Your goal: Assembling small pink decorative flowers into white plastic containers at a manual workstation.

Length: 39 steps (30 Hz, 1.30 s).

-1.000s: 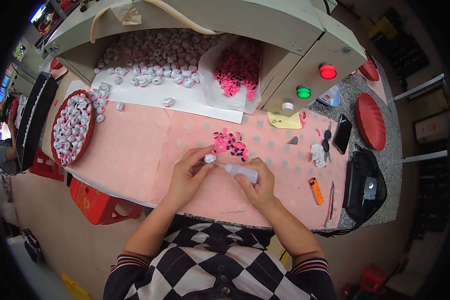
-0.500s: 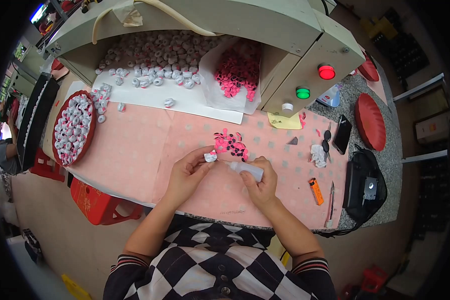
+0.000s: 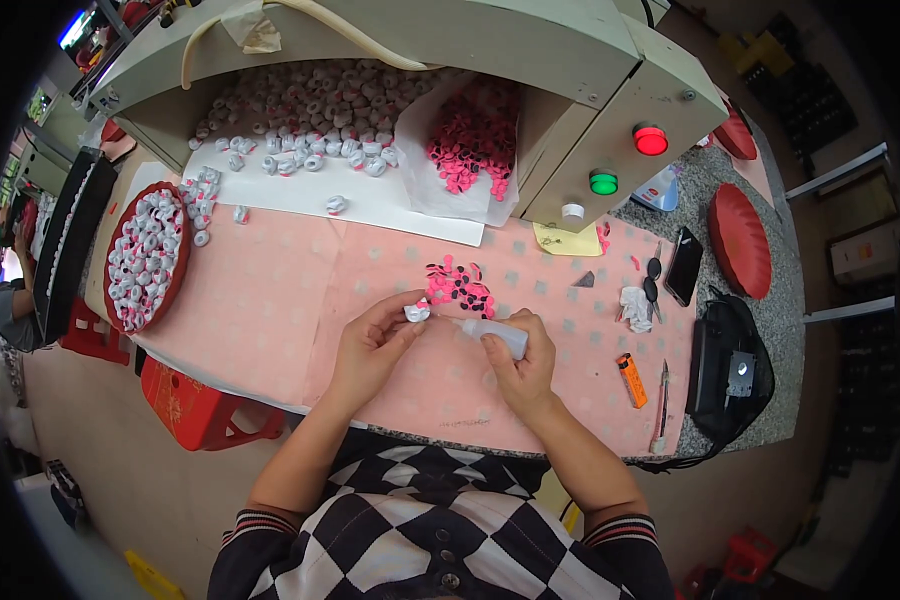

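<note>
My left hand [image 3: 373, 345] pinches a small white cap-like part [image 3: 417, 312] with a pink spot, just above the pink tablecloth [image 3: 270, 290]. My right hand [image 3: 519, 366] grips a small white squeeze bottle [image 3: 500, 336] whose thin nozzle points left at that part. A loose pile of small pink and black discs [image 3: 458, 285] lies on the cloth just beyond both hands.
A red round tray [image 3: 148, 257] full of white parts sits at the left. More white parts [image 3: 300, 110] and a bag of pink discs [image 3: 470, 140] lie under a beige machine with red [image 3: 651, 140] and green [image 3: 603, 183] buttons. A phone [image 3: 684, 266], orange lighter [image 3: 631, 379] and black bag [image 3: 734, 368] lie at right.
The hands shifted slightly; the bottle's nozzle now reaches the white part in my left hand.
</note>
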Tool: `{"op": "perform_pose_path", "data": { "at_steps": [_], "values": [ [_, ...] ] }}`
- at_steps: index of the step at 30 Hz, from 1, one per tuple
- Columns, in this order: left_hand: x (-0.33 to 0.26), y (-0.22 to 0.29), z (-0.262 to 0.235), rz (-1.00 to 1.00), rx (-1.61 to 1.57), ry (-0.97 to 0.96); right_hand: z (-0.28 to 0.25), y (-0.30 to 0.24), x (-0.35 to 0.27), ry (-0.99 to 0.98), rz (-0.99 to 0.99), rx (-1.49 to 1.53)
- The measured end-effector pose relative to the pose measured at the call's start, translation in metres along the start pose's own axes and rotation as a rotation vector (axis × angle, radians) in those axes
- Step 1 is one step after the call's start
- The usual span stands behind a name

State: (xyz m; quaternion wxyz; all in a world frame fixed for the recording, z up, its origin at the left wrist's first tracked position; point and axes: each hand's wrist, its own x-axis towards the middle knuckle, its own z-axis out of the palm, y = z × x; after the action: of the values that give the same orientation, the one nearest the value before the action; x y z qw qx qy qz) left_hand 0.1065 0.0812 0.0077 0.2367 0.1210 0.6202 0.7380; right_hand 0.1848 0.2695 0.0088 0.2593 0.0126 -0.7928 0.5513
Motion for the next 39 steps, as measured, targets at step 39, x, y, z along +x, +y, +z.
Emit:
{"op": "perform_pose_path", "data": {
  "at_steps": [39],
  "values": [
    [-0.008,0.001,-0.004,0.013,0.035,-0.179,0.001,-0.014,0.017,-0.401,0.729,0.534]
  ]
}}
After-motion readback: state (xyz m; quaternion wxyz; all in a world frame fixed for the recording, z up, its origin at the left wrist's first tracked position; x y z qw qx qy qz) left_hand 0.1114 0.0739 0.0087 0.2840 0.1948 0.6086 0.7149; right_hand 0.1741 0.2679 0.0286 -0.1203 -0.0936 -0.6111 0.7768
